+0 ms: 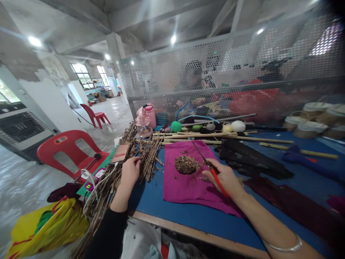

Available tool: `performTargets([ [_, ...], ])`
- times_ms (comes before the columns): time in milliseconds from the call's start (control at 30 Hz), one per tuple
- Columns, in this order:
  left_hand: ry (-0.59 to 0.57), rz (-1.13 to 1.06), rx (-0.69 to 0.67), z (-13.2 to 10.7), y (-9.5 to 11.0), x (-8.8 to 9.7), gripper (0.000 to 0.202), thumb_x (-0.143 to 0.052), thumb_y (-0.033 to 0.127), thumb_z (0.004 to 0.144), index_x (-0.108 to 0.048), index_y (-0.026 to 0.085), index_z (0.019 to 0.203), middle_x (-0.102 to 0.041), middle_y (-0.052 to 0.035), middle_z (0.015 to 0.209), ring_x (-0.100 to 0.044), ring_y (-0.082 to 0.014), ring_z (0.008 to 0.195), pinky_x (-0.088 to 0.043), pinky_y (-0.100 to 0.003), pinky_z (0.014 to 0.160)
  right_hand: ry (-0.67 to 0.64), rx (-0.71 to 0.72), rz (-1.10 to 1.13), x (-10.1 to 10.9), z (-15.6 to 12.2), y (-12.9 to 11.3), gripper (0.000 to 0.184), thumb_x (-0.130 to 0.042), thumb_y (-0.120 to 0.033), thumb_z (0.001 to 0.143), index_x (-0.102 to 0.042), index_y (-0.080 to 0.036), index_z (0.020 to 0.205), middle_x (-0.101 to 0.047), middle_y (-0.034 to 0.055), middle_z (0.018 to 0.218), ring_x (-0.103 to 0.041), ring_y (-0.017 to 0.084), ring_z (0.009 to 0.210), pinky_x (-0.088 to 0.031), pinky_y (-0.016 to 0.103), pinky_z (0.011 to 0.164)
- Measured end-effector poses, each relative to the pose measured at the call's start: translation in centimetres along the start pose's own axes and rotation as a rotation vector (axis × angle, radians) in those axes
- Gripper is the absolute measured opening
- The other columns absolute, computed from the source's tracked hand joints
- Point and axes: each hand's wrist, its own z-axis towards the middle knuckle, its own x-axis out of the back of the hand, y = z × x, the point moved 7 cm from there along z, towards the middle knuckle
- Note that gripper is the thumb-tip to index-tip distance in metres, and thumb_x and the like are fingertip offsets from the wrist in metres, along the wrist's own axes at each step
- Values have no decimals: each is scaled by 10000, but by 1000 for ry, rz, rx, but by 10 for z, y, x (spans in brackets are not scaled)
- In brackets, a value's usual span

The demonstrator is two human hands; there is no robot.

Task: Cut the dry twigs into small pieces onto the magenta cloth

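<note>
My right hand (225,178) is wrapped round the red handle of a pair of scissors (215,176), whose dark blades point away and to the left over a magenta cloth (172,189). On the cloth lies a small heap of chopped dry plant pieces (186,164), just left of the blades, with loose bits scattered about. My left hand (130,169) is closed, fingertips curled together beside a bundle of dried stalks (149,158). Whatever those fingers pinch, if anything, is too small or hidden to make out. More dried stalks (101,201) run under the left forearm.
Long sticks (194,136), yarn balls (176,126) and a pink bottle (145,120) line the table's back, before a perforated metal screen (161,79). Dark cloths (253,158) lie right. A phone (120,153) with a cable sits left, near a red chair (71,147) and yellow bag (51,226).
</note>
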Motion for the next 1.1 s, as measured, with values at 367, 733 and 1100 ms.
performTargets([
  [367,-126,240,51,-1,2,-10,322,-497,285,794,-593,169,1079,-634,-123,1006,-581,-228,949,-413,-285,800,20,9,-21,-1,0,0,406,-483,-480,785,-571,-149,1002,-681,79,778,-641,198,665,-483,246,585],
  [733,-251,288,5,2,22,-27,315,-512,365,761,-614,150,968,-650,-122,939,-601,-226,898,-426,-280,759,19,22,-6,1,2,-3,385,-476,-477,791,-575,-156,979,-672,69,738,-621,178,595,-478,239,567],
  [1100,-120,251,87,11,2,-11,280,-422,285,838,-617,188,1014,-670,-114,885,-612,-226,885,-426,-290,743,-13,16,4,-4,1,-1,406,-488,-483,791,-569,-141,994,-661,72,750,-611,181,616,-474,253,594],
])
